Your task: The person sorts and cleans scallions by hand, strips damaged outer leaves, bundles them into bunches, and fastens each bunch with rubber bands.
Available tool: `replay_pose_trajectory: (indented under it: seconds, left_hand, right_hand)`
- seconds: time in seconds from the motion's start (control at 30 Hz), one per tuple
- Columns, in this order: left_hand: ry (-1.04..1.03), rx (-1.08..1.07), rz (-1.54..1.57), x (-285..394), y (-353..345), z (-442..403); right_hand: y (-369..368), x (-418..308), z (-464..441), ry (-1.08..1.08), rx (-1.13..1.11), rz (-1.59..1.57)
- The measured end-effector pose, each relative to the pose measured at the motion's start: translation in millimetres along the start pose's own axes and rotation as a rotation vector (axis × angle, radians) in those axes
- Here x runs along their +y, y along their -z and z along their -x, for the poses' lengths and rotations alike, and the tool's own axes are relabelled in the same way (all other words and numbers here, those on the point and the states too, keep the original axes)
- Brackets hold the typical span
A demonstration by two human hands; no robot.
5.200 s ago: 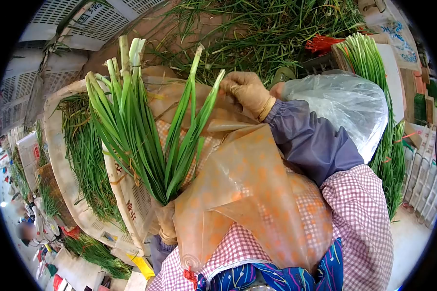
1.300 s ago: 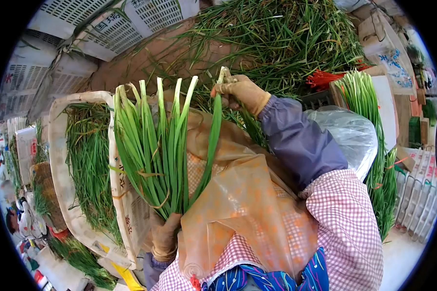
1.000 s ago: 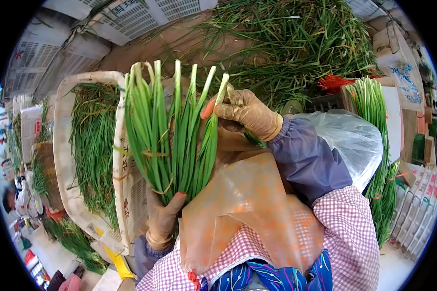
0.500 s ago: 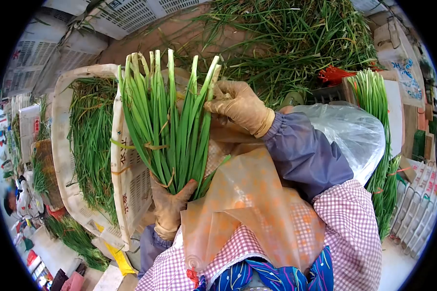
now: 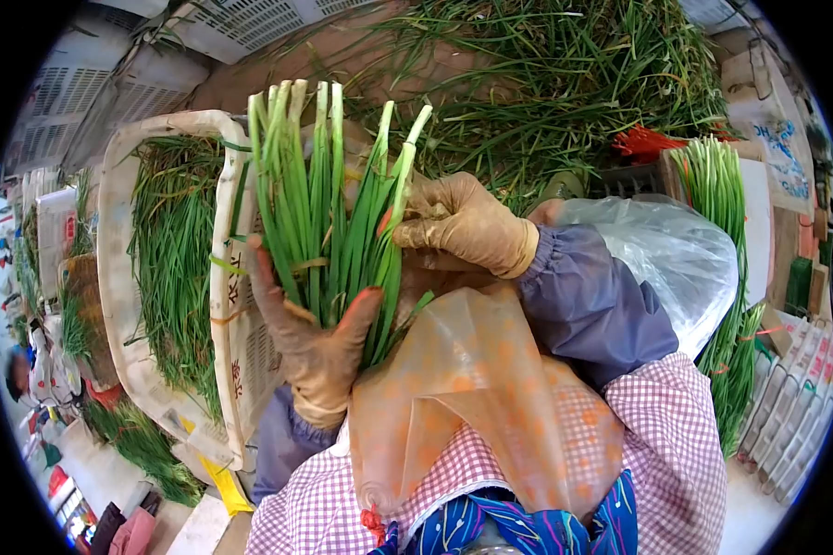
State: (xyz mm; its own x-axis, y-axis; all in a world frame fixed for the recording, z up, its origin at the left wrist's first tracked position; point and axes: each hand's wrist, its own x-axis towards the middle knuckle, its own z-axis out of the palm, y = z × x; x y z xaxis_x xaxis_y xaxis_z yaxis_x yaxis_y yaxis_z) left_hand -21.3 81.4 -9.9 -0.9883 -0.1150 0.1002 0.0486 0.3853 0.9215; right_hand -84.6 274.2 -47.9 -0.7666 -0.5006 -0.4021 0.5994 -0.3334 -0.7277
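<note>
A bunch of long green stalks point(image 5: 329, 203) stands with its pale cut ends up, in front of the apron. Gloved, my left hand point(image 5: 319, 342) is wrapped round the lower leafy part, thumb and fingertips showing on either side. My right hand point(image 5: 467, 222), in a tan glove, pinches at the rightmost stalk of the bunch, near its upper part; the palm side is hidden. Orange-red tips show at the fingers of both gloves. To the left of the bunch is a white crate point(image 5: 116, 277) with more green leaves point(image 5: 180, 268) in it.
Loose green leaves point(image 5: 574, 83) lie heaped on the floor ahead. At the right are tied bundles of stalks point(image 5: 717, 203), red ties point(image 5: 643, 143) and a clear plastic bag point(image 5: 666, 259). White crates point(image 5: 241, 23) stand at the upper left. A person point(image 5: 18, 370) is at the far left.
My left hand has moved up the bunch and its fingers now show spread around it. My right hand has come to the bunch's right side, where more stalks now stand than earlier.
</note>
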Motion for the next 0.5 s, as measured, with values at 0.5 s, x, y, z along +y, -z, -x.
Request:
replay_pose_trajectory:
  seconds: [0.5]
  left_hand:
    - [-0.224,-0.143,-0.484,-7.0,-10.9,-13.5]
  right_hand:
    - [-0.8,-9.8,4.4,0.102,0.022,0.514]
